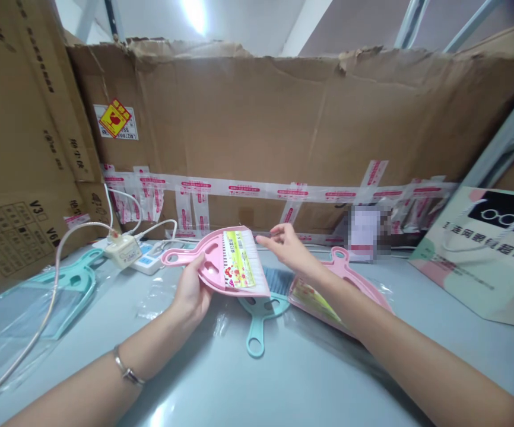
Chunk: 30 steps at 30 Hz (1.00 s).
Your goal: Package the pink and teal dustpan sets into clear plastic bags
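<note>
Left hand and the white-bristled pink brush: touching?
Touching. The head view shows the left hand gripping the pink brush, thumb lying over its body.

The pale table (203, 379) carries a teal brush (259, 317), a pink dustpan (360, 280) and what seems clear plastic (156, 296).

I count two pink sweeping tools (211, 268), centre and right; two teal sweeping tools (256, 323), centre and left; one carrier bag (475, 273), right.
</note>
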Motion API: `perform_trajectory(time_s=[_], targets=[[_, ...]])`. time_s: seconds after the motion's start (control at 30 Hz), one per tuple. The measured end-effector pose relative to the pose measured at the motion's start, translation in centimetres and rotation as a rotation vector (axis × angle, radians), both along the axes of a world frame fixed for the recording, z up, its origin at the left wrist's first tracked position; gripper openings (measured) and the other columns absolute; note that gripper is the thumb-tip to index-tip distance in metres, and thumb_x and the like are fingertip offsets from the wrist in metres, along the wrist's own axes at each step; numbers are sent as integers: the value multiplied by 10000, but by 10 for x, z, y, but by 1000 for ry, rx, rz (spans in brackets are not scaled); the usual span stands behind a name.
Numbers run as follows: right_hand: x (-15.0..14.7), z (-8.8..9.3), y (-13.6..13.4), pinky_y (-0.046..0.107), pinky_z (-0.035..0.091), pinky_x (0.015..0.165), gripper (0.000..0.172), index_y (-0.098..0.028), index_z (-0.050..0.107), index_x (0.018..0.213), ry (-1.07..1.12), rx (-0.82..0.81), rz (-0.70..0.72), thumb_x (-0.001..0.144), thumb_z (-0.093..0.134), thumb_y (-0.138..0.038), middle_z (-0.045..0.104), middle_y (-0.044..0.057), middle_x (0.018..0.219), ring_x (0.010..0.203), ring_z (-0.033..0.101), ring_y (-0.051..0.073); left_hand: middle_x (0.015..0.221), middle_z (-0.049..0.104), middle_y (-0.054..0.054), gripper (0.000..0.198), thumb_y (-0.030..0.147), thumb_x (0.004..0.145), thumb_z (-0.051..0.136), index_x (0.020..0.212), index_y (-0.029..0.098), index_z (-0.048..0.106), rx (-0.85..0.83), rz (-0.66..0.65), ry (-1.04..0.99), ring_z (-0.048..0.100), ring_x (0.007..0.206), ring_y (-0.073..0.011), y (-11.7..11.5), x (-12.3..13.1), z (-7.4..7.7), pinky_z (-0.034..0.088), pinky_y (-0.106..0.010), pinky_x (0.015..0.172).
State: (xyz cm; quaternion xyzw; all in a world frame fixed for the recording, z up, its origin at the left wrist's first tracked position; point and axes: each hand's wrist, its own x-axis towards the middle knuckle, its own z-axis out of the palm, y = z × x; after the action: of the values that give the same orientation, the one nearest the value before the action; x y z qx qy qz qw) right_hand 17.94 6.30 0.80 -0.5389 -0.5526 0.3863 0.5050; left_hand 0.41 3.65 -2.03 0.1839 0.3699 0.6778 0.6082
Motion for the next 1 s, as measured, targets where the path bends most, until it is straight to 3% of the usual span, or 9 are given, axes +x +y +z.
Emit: perform_trajectory(time_s=[0.07,0.13,0.2,0.37,0.5,0.6,0.67,0.87,1.0], targets=[[-6,-14,3,212,484,501,422,-164,490,1017,215,-228,159,691,707,-320,641,-5,747,593,596,106,906,696,-109,264,156,838,465,1036,74,620,31,-23,32,666,757,-178,-2,1,1,564,-305,727],[-12,-25,3,284,545,653,322,-135,516,1030,435,-426,412,757,643,-251,679,60,846,708,652,146,892,694,-107,247,162,830,480,1007,77,630,29,-61,99,661,743,-172,-3,2,3,560,-285,702],[-17,-31,2,319,546,757,258,-107,549,1028,588,-491,540,778,597,-154,698,86,862,748,672,163,888,690,-107,232,182,825,498,988,87,634,3,-137,198,655,736,-164,-1,-1,8,548,-259,667],[-12,-17,4,372,514,874,331,-82,537,1122,772,-377,406,791,556,-84,708,120,941,828,684,190,1010,655,-104,424,501,829,445,1026,156,595,156,-379,606,625,890,-196,15,-41,35,515,-300,738],[-1,0,-5,354,502,905,359,-108,516,1173,873,-353,312,815,530,-96,700,101,999,900,671,180,997,645,-99,451,567,724,509,913,167,597,176,-147,1557,588,934,-254,28,-88,46,459,-349,785],[9,1,-19,357,517,885,399,-113,496,1205,904,-383,296,809,550,-111,689,108,1033,920,667,194,847,662,-106,398,542,685,519,768,162,599,-76,-319,2055,608,778,-266,33,-112,44,439,-330,661],[17,-2,-29,351,538,849,403,-98,493,1212,908,-398,235,812,548,-104,694,120,1014,888,677,202,796,663,-99,382,537,703,475,708,174,594,-171,-455,2182,611,729,-253,35,-121,43,416,-302,601],[33,-14,-39,317,571,773,350,-87,522,1187,897,-425,59,837,502,-82,722,108,891,760,700,188,913,674,-129,380,489,652,528,810,159,627,-278,-593,2252,622,813,-271,28,-122,42,426,-296,635],[32,-22,-37,336,576,759,379,-105,513,1192,924,-391,54,816,527,-65,721,105,900,767,700,197,982,666,-145,461,276,559,615,996,133,586,-270,-573,2220,627,825,-264,25,-112,37,427,-265,607]])
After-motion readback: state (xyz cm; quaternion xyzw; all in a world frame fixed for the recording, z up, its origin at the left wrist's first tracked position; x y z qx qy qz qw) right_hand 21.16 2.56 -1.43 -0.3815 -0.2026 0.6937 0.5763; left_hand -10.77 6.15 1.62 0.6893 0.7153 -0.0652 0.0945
